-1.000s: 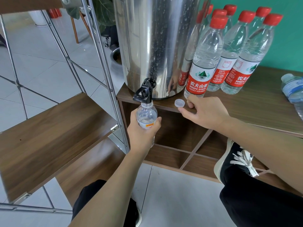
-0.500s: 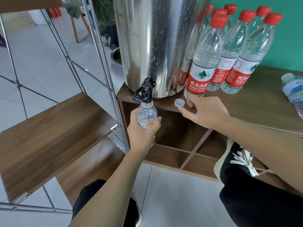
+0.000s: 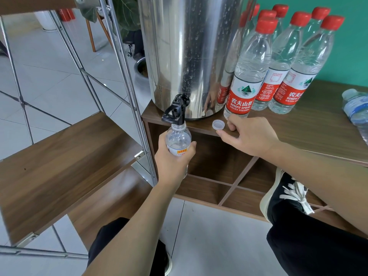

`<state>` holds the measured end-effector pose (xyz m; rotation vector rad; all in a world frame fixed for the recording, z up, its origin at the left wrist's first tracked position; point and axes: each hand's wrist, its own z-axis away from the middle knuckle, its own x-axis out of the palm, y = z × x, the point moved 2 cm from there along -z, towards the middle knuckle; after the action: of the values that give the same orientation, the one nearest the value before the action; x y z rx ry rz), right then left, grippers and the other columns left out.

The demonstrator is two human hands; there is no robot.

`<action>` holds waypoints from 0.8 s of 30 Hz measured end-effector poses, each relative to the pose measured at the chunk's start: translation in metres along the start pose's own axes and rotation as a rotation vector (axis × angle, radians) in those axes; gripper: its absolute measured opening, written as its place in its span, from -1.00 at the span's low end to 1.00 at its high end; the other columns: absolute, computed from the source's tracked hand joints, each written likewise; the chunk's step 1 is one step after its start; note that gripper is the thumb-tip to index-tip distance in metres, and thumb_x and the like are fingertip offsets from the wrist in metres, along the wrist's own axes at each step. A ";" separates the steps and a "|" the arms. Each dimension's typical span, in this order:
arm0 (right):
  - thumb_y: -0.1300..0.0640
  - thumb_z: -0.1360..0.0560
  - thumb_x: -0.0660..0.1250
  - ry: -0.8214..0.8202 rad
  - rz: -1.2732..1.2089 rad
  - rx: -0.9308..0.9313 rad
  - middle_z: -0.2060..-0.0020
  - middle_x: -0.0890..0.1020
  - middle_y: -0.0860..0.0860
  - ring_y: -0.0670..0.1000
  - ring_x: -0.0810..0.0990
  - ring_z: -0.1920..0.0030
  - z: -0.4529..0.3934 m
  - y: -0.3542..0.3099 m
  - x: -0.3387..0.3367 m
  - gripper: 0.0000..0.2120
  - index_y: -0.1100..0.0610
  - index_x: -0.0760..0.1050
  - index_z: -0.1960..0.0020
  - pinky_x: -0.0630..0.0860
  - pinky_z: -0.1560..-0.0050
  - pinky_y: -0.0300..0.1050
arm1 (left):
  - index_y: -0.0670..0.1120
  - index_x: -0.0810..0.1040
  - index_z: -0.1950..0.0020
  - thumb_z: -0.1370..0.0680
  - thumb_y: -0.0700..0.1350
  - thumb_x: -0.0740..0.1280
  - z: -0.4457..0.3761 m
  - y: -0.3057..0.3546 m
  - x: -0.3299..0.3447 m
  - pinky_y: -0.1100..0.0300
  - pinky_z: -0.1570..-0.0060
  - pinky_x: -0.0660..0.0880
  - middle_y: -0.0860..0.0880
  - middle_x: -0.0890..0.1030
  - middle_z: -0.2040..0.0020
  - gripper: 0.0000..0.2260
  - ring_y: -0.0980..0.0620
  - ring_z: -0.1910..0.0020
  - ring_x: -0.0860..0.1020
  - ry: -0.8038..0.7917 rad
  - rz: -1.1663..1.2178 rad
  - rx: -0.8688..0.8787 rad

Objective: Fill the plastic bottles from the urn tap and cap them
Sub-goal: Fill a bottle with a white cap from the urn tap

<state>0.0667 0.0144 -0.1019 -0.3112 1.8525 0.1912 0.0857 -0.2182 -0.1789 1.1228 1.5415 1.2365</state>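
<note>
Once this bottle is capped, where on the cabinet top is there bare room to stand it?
The open patch is the wood between the red-capped bottles, the right hand and the bottle lying at the right edge. By the urn it is crowded: tap, loose white cap and front bottle.

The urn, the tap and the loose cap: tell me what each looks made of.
Urn: polished metal, probably stainless steel; it mirrors the bottles.
Tap: glossy black, likely moulded plastic.
Loose cap: translucent whitish plastic, thin-walled, lying open side up.
</note>
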 end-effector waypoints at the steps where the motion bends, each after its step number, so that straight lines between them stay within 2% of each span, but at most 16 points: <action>1: -0.33 -0.58 0.16 -0.002 0.000 0.000 0.44 0.41 -0.13 -0.12 0.41 0.43 0.000 0.000 0.000 -0.58 0.01 0.30 0.20 0.26 0.39 -0.19 | 0.04 0.44 -0.40 -0.43 -0.03 0.63 0.000 0.000 0.000 0.38 -0.06 0.57 0.20 0.61 -0.12 -0.40 0.26 -0.11 0.60 0.002 0.003 0.001; 4: -0.33 -0.58 0.15 -0.008 0.003 0.002 0.43 0.41 -0.13 -0.12 0.41 0.43 0.000 0.000 0.000 -0.58 0.01 0.31 0.18 0.26 0.39 -0.19 | 0.02 0.46 -0.37 -0.43 -0.03 0.63 0.000 -0.001 0.000 0.28 -0.09 0.60 0.16 0.62 -0.12 -0.41 0.18 -0.10 0.63 0.007 0.013 0.007; 8: -0.32 -0.59 0.16 -0.015 0.004 0.008 0.43 0.41 -0.13 -0.12 0.41 0.42 0.000 0.001 -0.002 -0.58 0.01 0.31 0.18 0.26 0.39 -0.19 | 0.00 0.46 -0.38 -0.42 -0.03 0.63 -0.001 -0.002 0.001 0.24 -0.10 0.61 0.11 0.63 -0.13 -0.40 0.15 -0.10 0.63 0.005 0.011 0.009; 13: -0.32 -0.58 0.15 -0.018 -0.001 0.005 0.43 0.39 -0.14 -0.14 0.39 0.43 0.000 -0.001 -0.001 -0.59 0.01 0.30 0.18 0.21 0.39 -0.21 | 0.02 0.45 -0.39 -0.43 -0.03 0.62 0.000 0.000 0.000 0.37 -0.06 0.57 0.18 0.61 -0.12 -0.40 0.25 -0.10 0.60 0.005 -0.005 0.018; 24: -0.33 -0.57 0.14 -0.020 0.001 0.004 0.41 0.39 -0.14 -0.14 0.39 0.43 -0.001 0.000 0.000 -0.58 0.01 0.31 0.18 0.23 0.39 -0.22 | 0.03 0.44 -0.41 -0.43 -0.02 0.62 0.000 0.000 0.001 0.41 -0.06 0.55 0.21 0.59 -0.14 -0.38 0.29 -0.12 0.58 0.003 -0.018 0.008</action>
<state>0.0656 0.0139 -0.1015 -0.3042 1.8334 0.1906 0.0857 -0.2174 -0.1785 1.1101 1.5569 1.2221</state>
